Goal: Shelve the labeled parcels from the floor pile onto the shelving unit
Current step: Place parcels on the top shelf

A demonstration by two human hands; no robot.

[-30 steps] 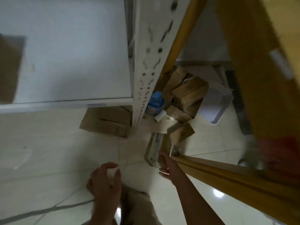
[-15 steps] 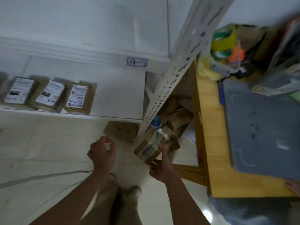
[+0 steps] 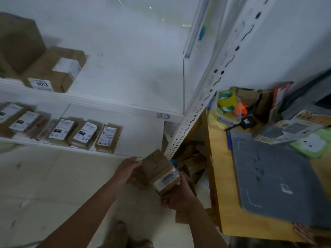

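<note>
Shelf (image 3: 125, 111) ahead: parcel (image 3: 159, 169) between left hand (image 3: 128, 170), right hand (image 3: 179, 196).

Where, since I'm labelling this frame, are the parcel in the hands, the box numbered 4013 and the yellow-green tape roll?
cardboard parcel (image 3: 155, 163): head view, on its brown top face.
4013 box (image 3: 41, 68): head view, on its brown top face.
tape roll (image 3: 227, 101): head view, on its yellow outer side.
</note>
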